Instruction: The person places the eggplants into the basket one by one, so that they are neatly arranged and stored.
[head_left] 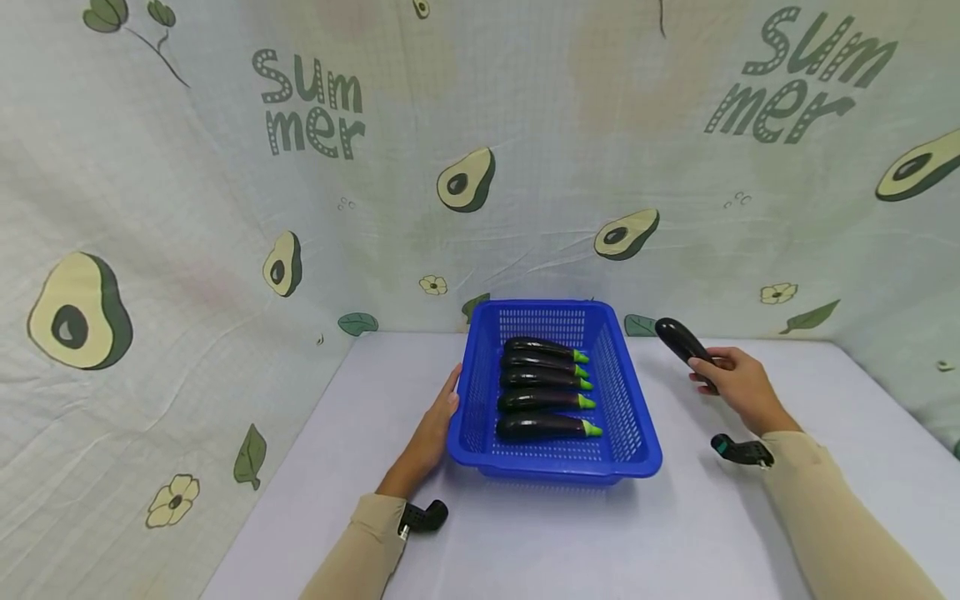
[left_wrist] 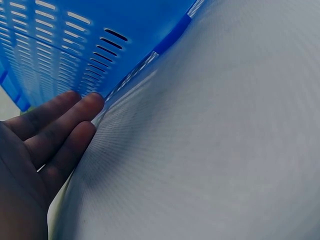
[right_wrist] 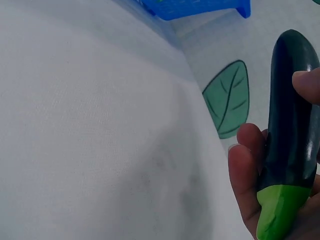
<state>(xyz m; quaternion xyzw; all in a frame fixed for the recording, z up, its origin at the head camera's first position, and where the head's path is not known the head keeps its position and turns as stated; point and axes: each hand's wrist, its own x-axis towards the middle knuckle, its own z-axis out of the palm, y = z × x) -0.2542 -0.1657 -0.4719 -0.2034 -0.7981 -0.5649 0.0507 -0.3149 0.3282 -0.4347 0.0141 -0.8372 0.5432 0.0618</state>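
A blue plastic basket point(head_left: 555, 471) stands in the middle of the table, with several dark eggplants point(head_left: 536, 400) lying in a column inside, green stem ends to the right. Against the basket's left side rests my left hand point(head_left: 431, 429); in the left wrist view its fingers point(left_wrist: 65, 122) are extended beside the slotted blue wall, and the thumb is out of sight. Right of the basket, my right hand point(head_left: 738, 387) holds another eggplant point(head_left: 677, 337) above the table. The right wrist view shows that eggplant point(right_wrist: 290, 120) between thumb and fingers, its green stem end point(right_wrist: 280, 210) toward the palm.
A white cloth covers the table point(head_left: 540, 542). Behind it and along the sides hangs a pale curtain point(head_left: 525, 100) printed with avocados, leaves and lettering. Each wrist wears a small black camera, one at the left point(head_left: 426, 517) and one at the right point(head_left: 742, 451).
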